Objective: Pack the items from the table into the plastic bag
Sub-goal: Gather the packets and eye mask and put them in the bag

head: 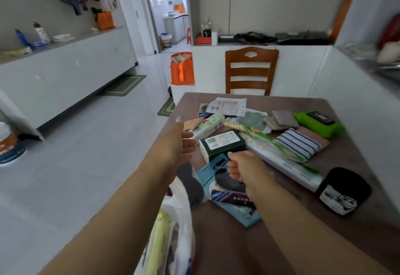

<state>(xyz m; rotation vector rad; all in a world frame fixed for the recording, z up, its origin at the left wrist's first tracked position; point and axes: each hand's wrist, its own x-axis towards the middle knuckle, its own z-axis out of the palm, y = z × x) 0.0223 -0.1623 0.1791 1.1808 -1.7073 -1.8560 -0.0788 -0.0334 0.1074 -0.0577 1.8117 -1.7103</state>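
Note:
A brown table (346, 162) carries a heap of small goods. My right hand (244, 168) is closed on the top edge of a blue sock package (233, 201) that lies near the table's left front. My left hand (184, 145) reaches forward with its fingers apart, just left of a dark green tissue pack (223, 145) and a pale toothpaste box (207, 126). The white plastic bag (179, 231) hangs at the table's left edge under my left forearm, with something yellow inside it.
Further back on the table lie a long foil roll (287, 162), a striped cloth (298, 144), a green case (320, 123), a black bundle (342, 190) and papers (227, 107). A wooden chair (251, 71) stands behind the table. An orange bag (181, 69) sits on the floor.

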